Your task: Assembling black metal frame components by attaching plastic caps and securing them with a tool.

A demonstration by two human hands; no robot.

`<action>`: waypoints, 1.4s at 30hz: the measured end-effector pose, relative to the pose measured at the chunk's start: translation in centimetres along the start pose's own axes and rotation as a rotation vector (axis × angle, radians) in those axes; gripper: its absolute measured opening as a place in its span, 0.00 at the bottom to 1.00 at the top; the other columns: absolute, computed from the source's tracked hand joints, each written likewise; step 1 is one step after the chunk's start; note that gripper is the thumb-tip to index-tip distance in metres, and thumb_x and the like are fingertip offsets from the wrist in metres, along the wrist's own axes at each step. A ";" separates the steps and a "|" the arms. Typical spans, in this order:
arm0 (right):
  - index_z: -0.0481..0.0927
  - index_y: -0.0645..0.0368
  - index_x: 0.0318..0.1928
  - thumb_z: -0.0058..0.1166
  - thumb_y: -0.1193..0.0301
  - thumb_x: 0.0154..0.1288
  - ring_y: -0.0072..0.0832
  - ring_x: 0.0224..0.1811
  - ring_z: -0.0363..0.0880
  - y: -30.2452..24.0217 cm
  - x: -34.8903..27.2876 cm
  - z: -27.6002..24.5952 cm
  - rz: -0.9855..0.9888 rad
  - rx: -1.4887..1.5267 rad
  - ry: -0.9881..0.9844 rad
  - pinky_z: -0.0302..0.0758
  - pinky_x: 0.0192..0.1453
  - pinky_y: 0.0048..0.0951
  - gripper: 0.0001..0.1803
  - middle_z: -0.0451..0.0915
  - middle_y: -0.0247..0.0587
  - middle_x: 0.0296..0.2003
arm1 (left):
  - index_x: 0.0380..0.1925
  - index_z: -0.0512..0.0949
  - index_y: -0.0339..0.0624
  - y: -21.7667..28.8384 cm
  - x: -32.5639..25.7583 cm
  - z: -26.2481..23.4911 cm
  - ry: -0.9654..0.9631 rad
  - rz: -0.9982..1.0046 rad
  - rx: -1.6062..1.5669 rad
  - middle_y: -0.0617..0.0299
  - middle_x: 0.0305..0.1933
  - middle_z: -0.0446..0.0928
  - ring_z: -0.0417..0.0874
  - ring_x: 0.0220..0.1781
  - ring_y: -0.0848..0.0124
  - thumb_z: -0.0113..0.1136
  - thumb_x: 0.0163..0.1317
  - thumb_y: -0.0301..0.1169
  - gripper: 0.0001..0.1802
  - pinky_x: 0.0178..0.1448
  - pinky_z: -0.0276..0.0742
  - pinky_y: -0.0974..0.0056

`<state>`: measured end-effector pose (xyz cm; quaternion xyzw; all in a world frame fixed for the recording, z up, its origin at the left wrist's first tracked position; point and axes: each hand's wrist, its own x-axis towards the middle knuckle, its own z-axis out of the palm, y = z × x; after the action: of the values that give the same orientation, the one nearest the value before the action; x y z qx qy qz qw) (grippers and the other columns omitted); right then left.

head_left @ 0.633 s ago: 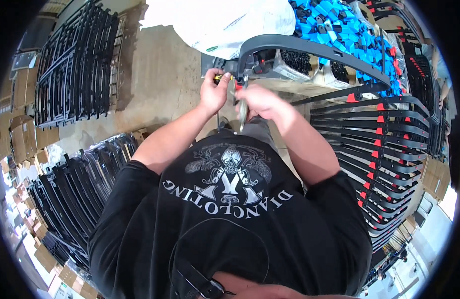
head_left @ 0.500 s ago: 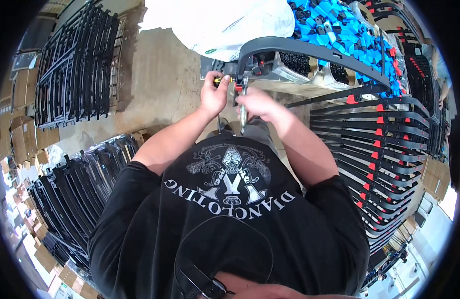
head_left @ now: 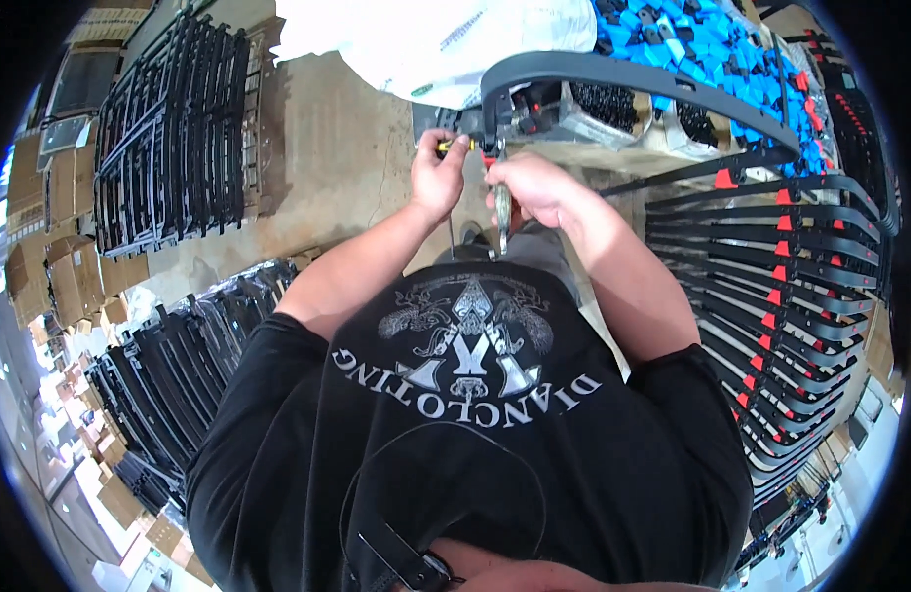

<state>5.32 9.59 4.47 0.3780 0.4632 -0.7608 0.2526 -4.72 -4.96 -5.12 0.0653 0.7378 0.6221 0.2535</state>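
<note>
My left hand (head_left: 439, 180) is closed around a small tool with a yellow-and-black handle (head_left: 444, 149), its tip close to the end of a curved black tube (head_left: 633, 71). A red piece (head_left: 489, 159) shows at that tube end, between my two hands. In my right hand (head_left: 536, 187) is a silver plier-like tool (head_left: 504, 209), held upright in the picture with its upper end against the tube end. My fingers partly hide where the tools and the tube meet.
Blue plastic parts (head_left: 673, 39) heap up at the far right beside a white sack (head_left: 426, 44). Black curved tubes with red pieces (head_left: 781, 257) stand in a row at my right. Stacked black frames (head_left: 169, 138) and more black parts (head_left: 179, 375) line the left.
The whole view has shifted, so most things sit further right. My right hand, blurred before, is now sharper and has turned around the silver tool. Both hands keep their tools.
</note>
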 end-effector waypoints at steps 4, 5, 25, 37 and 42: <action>0.76 0.66 0.47 0.54 0.68 0.69 0.43 0.37 0.88 3.5 4.4 0.5 -0.357 -1.061 0.619 0.84 0.30 0.45 0.14 0.83 0.50 0.35 | 0.41 0.75 0.42 0.3 0.1 0.7 0.005 0.059 0.048 0.66 0.30 0.75 0.71 0.31 0.77 0.65 0.70 0.35 0.11 0.37 0.72 0.66; 0.76 0.66 0.47 0.53 0.67 0.69 0.39 0.34 0.87 3.4 3.9 0.6 -0.363 -1.083 0.736 0.81 0.24 0.42 0.14 0.83 0.49 0.36 | 0.41 0.75 0.43 0.3 0.0 0.6 -0.004 0.061 0.001 0.67 0.29 0.74 0.70 0.31 0.78 0.65 0.70 0.35 0.10 0.36 0.70 0.67; 0.77 0.64 0.49 0.51 0.63 0.71 0.37 0.26 0.82 3.9 3.7 0.2 -0.191 -0.719 0.354 0.81 0.27 0.44 0.17 0.81 0.44 0.32 | 0.42 0.72 0.47 2.1 -0.7 0.4 -0.080 -0.086 -0.208 0.70 0.23 0.70 0.63 0.17 0.81 0.63 0.71 0.34 0.10 0.17 0.55 0.69; 0.76 0.69 0.47 0.56 0.67 0.67 0.39 0.30 0.85 -0.5 -0.8 0.4 -0.028 -0.080 0.063 0.82 0.25 0.45 0.17 0.83 0.49 0.39 | 0.40 0.75 0.45 0.8 0.2 0.1 -0.024 -0.060 -0.101 0.68 0.30 0.72 0.68 0.32 0.79 0.66 0.69 0.35 0.10 0.34 0.67 0.67; 0.79 0.70 0.40 0.53 0.68 0.66 0.40 0.22 0.82 6.6 6.9 -2.6 -0.638 -0.946 0.328 0.80 0.22 0.42 0.14 0.82 0.50 0.29 | 0.44 0.71 0.49 1.1 0.0 0.7 -0.091 -0.002 -0.080 0.71 0.20 0.66 0.60 0.14 0.81 0.62 0.72 0.35 0.09 0.15 0.54 0.69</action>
<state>6.97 8.80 -5.28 0.1790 0.8758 -0.4416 0.0777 -4.62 -4.08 -4.10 0.0826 0.7000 0.6475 0.2899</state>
